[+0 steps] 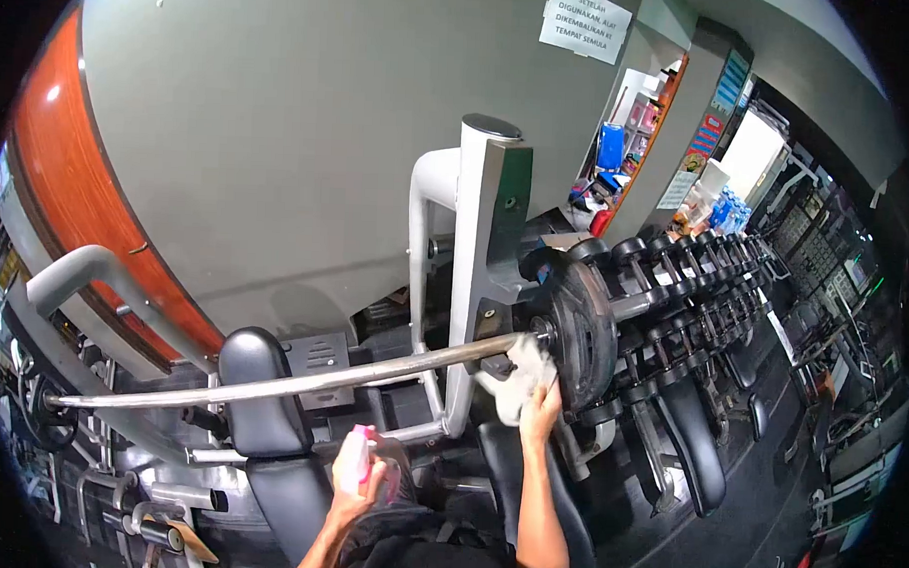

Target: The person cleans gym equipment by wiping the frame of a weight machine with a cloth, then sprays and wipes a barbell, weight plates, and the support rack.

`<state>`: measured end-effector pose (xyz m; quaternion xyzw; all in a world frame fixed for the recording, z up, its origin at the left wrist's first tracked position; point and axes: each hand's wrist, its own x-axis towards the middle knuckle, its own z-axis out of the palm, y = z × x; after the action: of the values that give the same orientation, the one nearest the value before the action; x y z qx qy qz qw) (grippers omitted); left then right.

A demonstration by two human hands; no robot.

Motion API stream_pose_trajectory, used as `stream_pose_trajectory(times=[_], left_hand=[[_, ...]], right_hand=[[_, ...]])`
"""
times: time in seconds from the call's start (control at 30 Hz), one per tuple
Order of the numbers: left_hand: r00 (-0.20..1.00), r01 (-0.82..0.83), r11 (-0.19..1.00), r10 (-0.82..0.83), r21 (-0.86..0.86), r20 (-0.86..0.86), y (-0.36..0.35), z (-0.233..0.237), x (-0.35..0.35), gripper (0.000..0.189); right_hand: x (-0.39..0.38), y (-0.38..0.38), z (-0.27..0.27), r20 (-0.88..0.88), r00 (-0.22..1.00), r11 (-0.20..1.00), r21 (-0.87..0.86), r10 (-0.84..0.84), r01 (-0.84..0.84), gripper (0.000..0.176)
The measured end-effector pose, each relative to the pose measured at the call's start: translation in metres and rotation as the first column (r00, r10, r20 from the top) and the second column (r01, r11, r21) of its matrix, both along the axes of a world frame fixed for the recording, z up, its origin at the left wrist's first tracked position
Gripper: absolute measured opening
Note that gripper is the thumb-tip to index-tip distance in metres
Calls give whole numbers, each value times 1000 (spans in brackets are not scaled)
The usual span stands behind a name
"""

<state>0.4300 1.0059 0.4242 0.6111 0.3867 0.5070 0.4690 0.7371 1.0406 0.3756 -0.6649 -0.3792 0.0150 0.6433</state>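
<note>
A long metal barbell lies across the bench frame, with black weight plates on its right end. My right hand grips a whitish cloth, which touches the bar just left of the plates. Lower and to the left, my left hand is closed around a spray bottle with a pink top, held below the bar and apart from it. Part of the bottle is hidden by my fingers.
A black padded bench stands under the bar at the left. The white upright rises behind the bar. Racks of dumbbells extend to the right, near black benches. A grey wall is behind.
</note>
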Motion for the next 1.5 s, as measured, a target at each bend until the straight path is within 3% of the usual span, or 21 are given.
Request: stream_pose_trajectory(times=[0.07,0.13,0.2,0.27,0.47,0.53,0.57,0.67,0.73,0.77,0.8,0.87,0.9,0.93,1.03,1.1,1.2,1.3,1.37,1.5], left_hand=[[999,29,999,-29,-35,-23,4,-4,-10,46],[998,13,1000,-12,-3,56,4,-3,-13,48],[999,-5,1000,5,10,42,3,-4,-17,48],[999,-28,999,28,20,29,0,-6,-22,48],[999,-52,997,53,-62,11,-5,-2,-24,41],[1000,-7,997,9,-78,22,-2,-4,-25,32],[1000,-6,997,8,-78,23,-1,-7,-25,32],[1000,-8,1000,8,-19,4,8,-18,-27,28],[995,56,992,-46,116,-89,14,-13,-29,33],[1000,18,1000,-18,-20,2,7,-3,-24,40],[1000,16,999,-16,-30,-1,7,-2,-24,40],[999,37,996,-38,80,5,10,-1,-25,43],[999,48,991,-50,126,15,13,-10,-27,43],[999,51,990,-52,131,10,14,-10,-28,43],[999,18,996,-22,92,42,8,-10,-29,42],[999,28,998,-29,49,22,5,-9,-36,41],[997,14,1000,-12,-25,79,2,-4,-36,36],[998,-70,997,70,23,-1,1,-5,-46,26],[976,14,997,2,72,-220,1,-4,-56,18],[979,-39,997,53,72,-197,-4,6,-55,15]], right_hand=[[-7,4,21,16,999,999,-8,-35,35,25],[-5,18,19,105,989,985,-149,108,-91,23],[-12,24,27,189,973,986,-123,131,-108,24],[-14,23,33,130,986,974,-215,106,-76,25],[-15,12,3,110,992,989,-143,55,-39,34],[-14,8,-19,-7,996,990,-112,88,-88,31],[-10,3,-24,-112,989,963,-242,97,-121,31],[-12,2,-14,-187,982,992,-124,1,-24,32],[-24,15,23,-48,978,965,162,-203,208,32],[-24,15,41,-61,991,988,88,-121,126,31],[-21,15,53,-79,996,999,11,-41,42,31],[-7,31,55,-37,992,944,-305,124,-129,28],[-1,45,34,215,968,964,-255,130,-73,27],[-9,45,45,341,935,977,-213,92,-19,28],[-10,44,31,358,932,991,-132,60,-13,31],[-10,40,25,204,976,976,-217,73,-28,34],[-10,40,19,145,987,977,-212,68,-37,34],[-12,40,23,188,981,979,-206,45,-5,34],[-17,38,33,190,981,979,-206,48,-8,34],[-15,39,29,157,987,986,-168,48,-21,33]])
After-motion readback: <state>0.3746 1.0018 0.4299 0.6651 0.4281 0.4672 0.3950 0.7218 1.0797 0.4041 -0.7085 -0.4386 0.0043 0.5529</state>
